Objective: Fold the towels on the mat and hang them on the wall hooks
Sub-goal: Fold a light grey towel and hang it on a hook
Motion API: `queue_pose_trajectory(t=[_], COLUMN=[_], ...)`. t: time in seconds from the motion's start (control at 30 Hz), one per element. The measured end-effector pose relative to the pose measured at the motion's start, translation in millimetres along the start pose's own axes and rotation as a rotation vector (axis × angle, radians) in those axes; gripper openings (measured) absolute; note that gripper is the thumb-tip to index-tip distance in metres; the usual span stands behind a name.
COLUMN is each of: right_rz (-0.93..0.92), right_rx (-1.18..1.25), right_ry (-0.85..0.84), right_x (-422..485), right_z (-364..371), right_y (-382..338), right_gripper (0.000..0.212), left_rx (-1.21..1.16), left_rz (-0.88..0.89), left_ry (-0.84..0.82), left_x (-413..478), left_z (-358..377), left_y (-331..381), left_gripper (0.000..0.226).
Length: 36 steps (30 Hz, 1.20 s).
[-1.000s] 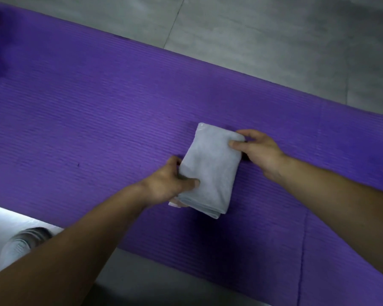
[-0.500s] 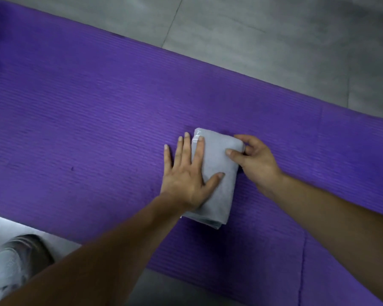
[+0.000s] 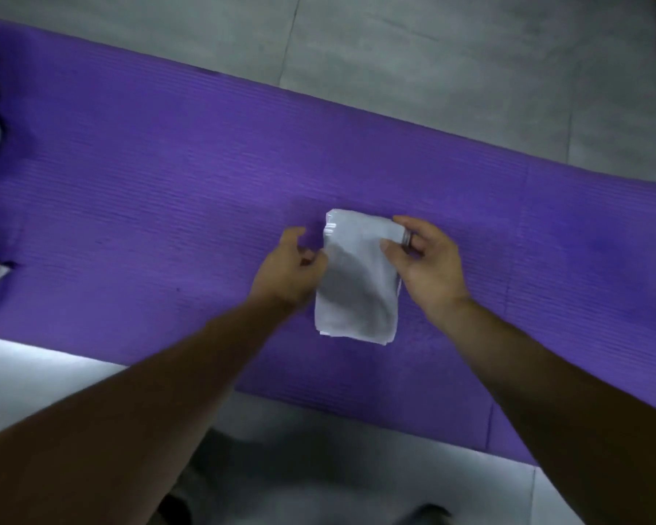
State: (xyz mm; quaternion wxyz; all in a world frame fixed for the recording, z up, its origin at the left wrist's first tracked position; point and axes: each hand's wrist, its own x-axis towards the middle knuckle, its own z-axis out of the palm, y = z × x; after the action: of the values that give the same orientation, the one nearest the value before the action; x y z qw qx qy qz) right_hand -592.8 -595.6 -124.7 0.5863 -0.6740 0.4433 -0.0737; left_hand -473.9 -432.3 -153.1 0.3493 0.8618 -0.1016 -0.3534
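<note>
On mat, left hand no longer flat, pinches towel edge.

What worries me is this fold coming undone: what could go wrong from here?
The right hand pinches the folded towel only at its far right edge; lifted so, its loose near layers may fall open. The left hand looks barely engaged, so the towel could drop onto the mat.
</note>
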Motion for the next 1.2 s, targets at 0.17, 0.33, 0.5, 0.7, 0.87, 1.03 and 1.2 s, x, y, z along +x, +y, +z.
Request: queue_pose_trajectory(t=[0.17, 0.33, 0.5, 0.7, 0.87, 1.03, 1.2], right_rz=[-0.052, -0.056, -0.107, -0.192, -0.301, -0.311, -0.291], right_rx=[-0.061, -0.027, -0.051, -0.026, 0.039, 0.145, 0.144], right_ry=[-0.013, 0.027, 0.109, 0.197, 0.31, 0.437, 0.534], right_x=[-71.2, -140.8, -210.9, -269.0, -283.1, -270.9, -213.5], right_z=[-6.8, -31.8, -63.5, -80.6, -97.2, -127.8, -164.0], right_y=[-85.0, -220.6, -373.7, -517.3, -600.3, -649.7, -671.7], right_gripper=[0.036, 0.036, 0.037, 0.039, 0.041, 0.035, 0.034], left_rx=[-0.006, 0.063, 0.223, 0.381, 0.439, 0.483, 0.592], left_rz=[-0.035, 0.053, 0.203, 0.272, 0.34, 0.462, 0.607], left_ry=[0.0, 0.012, 0.026, 0.021, 0.003, -0.085, -0.102], left_x=[-54.6, -131.8, -201.3, -247.8, -251.9, -226.5, -162.1], left_z=[-92.4, -203.0, -326.1, -445.2, -496.1, -511.4, -497.2], left_y=[30.7, 110.5, 226.3, 330.5, 403.5, 483.2, 560.0], left_gripper=[0.03, 0.024, 0.025, 0.036, 0.041, 0.059, 0.045])
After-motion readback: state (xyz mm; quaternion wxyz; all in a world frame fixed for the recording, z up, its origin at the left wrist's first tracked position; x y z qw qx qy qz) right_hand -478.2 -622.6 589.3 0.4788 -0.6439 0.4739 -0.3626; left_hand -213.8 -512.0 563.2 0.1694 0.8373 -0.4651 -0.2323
